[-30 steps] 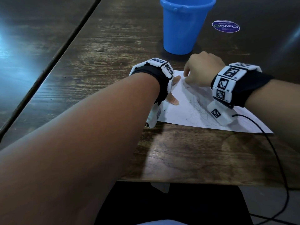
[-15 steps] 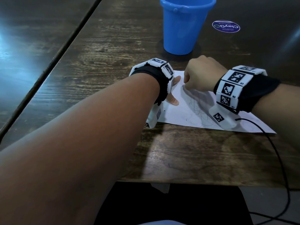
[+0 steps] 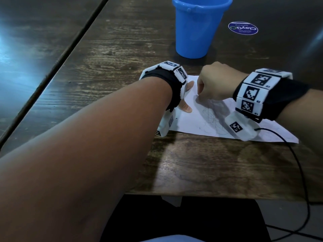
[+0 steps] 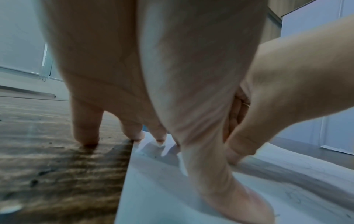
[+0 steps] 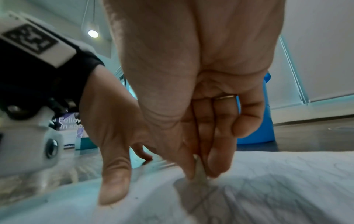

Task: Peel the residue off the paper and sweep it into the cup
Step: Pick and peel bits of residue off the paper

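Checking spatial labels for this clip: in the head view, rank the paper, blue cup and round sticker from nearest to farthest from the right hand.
1. Paper: directly under the right hand, touched by its fingertips.
2. Blue cup: just beyond the hand, slightly left.
3. Round sticker: farther back on the table, right of the cup.

L hand (image 4: pixel 172 75) fingertips (image 4: pixel 86 136) press paper (image 4: pixel 153 189) edge; R hand (image 4: pixel 277 98) adjacent.
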